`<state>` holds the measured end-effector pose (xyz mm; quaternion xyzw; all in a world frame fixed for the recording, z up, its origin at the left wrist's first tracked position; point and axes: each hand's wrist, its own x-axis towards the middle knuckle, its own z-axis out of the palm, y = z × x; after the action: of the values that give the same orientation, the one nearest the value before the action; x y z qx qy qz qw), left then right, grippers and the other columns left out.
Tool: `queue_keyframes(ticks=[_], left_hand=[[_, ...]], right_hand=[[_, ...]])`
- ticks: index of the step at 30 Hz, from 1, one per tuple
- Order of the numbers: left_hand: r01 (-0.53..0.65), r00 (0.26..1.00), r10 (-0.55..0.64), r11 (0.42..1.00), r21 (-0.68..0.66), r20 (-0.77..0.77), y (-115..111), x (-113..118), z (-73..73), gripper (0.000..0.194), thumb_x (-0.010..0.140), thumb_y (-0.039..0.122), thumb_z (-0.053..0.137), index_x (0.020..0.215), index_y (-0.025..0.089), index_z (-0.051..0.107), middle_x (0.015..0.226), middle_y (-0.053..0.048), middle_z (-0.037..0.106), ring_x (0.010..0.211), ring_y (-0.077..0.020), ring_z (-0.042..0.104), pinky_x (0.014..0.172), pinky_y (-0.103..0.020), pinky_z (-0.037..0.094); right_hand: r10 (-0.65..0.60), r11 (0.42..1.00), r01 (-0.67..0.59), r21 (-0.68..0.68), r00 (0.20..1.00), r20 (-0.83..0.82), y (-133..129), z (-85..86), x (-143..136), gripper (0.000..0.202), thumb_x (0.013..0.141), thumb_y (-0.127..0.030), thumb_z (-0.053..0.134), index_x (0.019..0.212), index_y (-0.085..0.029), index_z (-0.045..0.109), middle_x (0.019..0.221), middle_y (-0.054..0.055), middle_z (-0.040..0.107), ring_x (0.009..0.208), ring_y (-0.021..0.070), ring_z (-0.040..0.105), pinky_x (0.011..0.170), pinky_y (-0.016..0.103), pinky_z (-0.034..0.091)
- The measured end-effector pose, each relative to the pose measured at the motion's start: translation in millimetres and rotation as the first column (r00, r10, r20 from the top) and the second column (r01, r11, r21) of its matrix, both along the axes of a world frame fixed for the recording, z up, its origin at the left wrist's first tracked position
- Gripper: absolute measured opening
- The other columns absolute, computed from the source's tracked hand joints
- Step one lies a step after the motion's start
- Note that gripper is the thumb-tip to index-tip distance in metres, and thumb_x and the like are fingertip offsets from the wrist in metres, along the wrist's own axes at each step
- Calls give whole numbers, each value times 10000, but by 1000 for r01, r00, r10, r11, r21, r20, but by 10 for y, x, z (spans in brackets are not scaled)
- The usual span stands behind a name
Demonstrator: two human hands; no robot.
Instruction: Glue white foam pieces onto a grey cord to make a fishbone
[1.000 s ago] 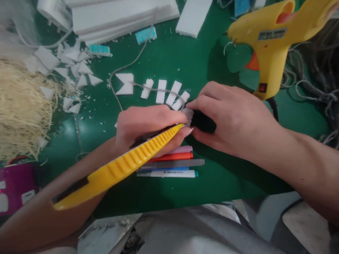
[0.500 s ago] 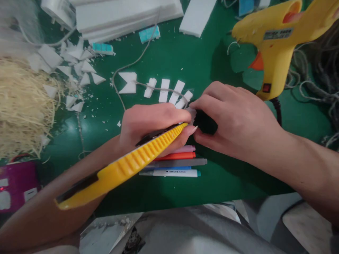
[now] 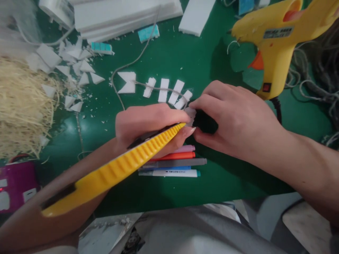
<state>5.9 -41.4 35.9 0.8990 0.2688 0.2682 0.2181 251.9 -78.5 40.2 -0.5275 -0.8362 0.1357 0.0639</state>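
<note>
My left hand (image 3: 150,125) is wrapped round a yellow utility knife (image 3: 113,173), whose ribbed handle slants down to the left across the forearm. The blade end is hidden by my fingers. Between the two hands is a small white foam piece (image 3: 190,115), partly covered. The thumb and forefinger of my right hand (image 3: 233,120) are bent in against that piece, gripping its right side. Just beyond, several white foam strips (image 3: 164,90) and a notched foam piece (image 3: 128,82) lie along a thin grey cord (image 3: 148,85).
Several markers (image 3: 177,162) lie below my left hand. A yellow glue gun (image 3: 278,46) stands at the right, beside tangled cords (image 3: 315,74). Foam scraps (image 3: 76,60), straw-like shreds (image 3: 23,109) and a purple box (image 3: 18,185) are at the left. White foam boards (image 3: 127,17) lie at the back.
The knife's handle end has swung left and slightly down, and my left hand has shifted a little left. My right hand has hardly moved.
</note>
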Motion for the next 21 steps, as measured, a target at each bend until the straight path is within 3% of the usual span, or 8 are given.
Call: queue_keyframes(ticks=[4,11,21], left_hand=[[22,1000,-23,999,25,12,18,34,32,181,1136,342,672,1107,263,833,1005,17,909,834,-141,860,832,-196,689],[-16,1000,16,1000,9,-14,19,-7,-50,240,1131,427,696,1179,287,884,1037,-10,911,882,-194,881,834,-262,725],[128,992,-128,992,-13,-5,110,-24,-48,204,1130,416,728,1203,272,851,1085,-9,919,887,-153,881,863,-203,712]], right_hand=[[1,1000,-1,-16,1000,-7,11,18,18,262,961,-333,682,1177,-205,757,1197,165,746,1005,346,716,762,440,481],[35,998,-35,47,999,6,-10,-27,52,272,956,-353,669,1163,-199,754,1165,157,754,982,346,724,744,439,493],[40,997,-40,63,999,7,-7,-20,55,271,963,-331,657,1173,-194,761,1151,150,744,972,323,715,749,439,500]])
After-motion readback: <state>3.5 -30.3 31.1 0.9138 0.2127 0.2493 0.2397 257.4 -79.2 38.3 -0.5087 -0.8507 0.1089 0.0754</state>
